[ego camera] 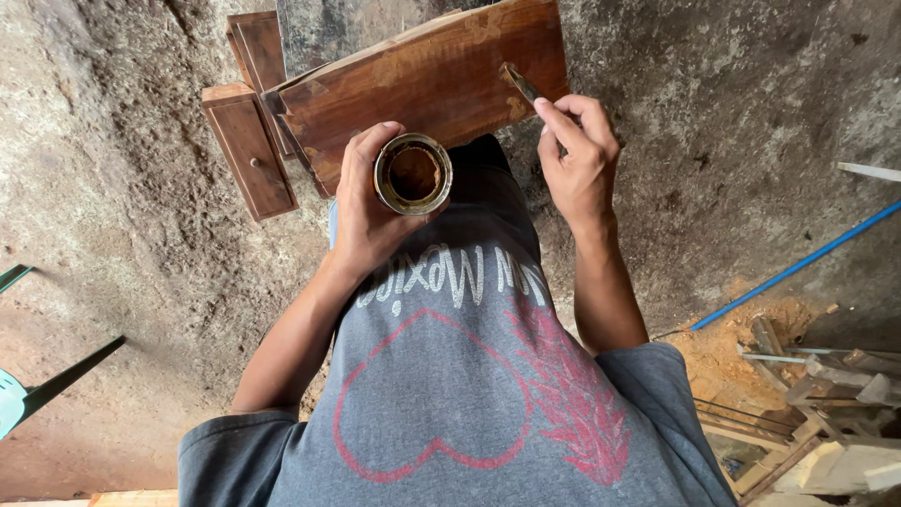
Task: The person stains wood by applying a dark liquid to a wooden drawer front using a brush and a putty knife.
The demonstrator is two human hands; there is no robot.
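Staining a wooden panel, mostly coated

The left hand [368, 211] grips an open tin [413, 175] of brown stain; the right hand [580, 160] pinches a brush [519, 83] on the dark, glossy panel [432, 84], its upper right edge apparently unfinished.

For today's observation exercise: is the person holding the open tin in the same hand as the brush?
No: the left hand grips the open tin, while the right hand holds the brush against the brown wooden panel.
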